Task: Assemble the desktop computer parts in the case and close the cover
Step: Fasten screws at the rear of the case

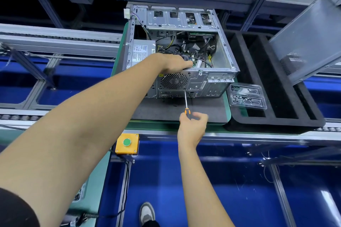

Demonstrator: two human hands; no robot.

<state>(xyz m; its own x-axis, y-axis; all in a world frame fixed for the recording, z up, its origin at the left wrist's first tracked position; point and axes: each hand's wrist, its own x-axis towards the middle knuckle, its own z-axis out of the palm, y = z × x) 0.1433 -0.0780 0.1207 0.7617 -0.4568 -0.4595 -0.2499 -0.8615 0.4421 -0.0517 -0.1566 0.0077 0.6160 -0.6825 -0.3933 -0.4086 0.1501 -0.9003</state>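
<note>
While the open computer case (180, 51) lies on its side on a grey mat (203, 110) at the tabletop's centre, the left hand (175, 63) reaches over the case's rear edge, fingers curled around it. At six o'clock from the case, the right hand (192, 125) grips an orange-handled screwdriver (186, 102), tip against the rear panel below the fan grille (174, 80). At three o'clock sit a clear screw tray (248, 96) and the side cover (310, 40) leaning in a black foam tray (276, 121).
</note>
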